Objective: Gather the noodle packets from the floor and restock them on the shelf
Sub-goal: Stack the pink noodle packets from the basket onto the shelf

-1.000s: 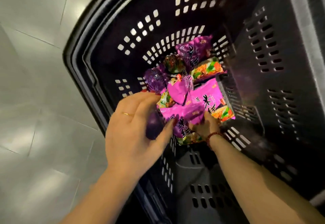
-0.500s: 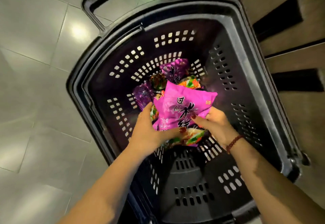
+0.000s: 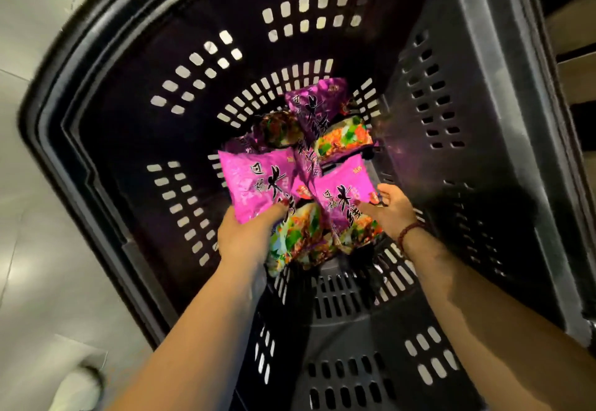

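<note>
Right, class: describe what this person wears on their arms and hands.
No sleeves are in view on either arm. A reddish-brown beaded bracelet circles the wrist of the right hand. The left hand shows a red-painted thumbnail.

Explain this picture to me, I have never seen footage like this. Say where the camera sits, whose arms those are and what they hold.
There is no machine here: a person wears a wide-angle camera on the head, so you look down along their own arms. The left hand grips one pink noodle packet; the right hand grips a second pink packet. Both are inside a black slotted basket that stands on a grey tiled floor. On its bottom lie more packets.
</note>
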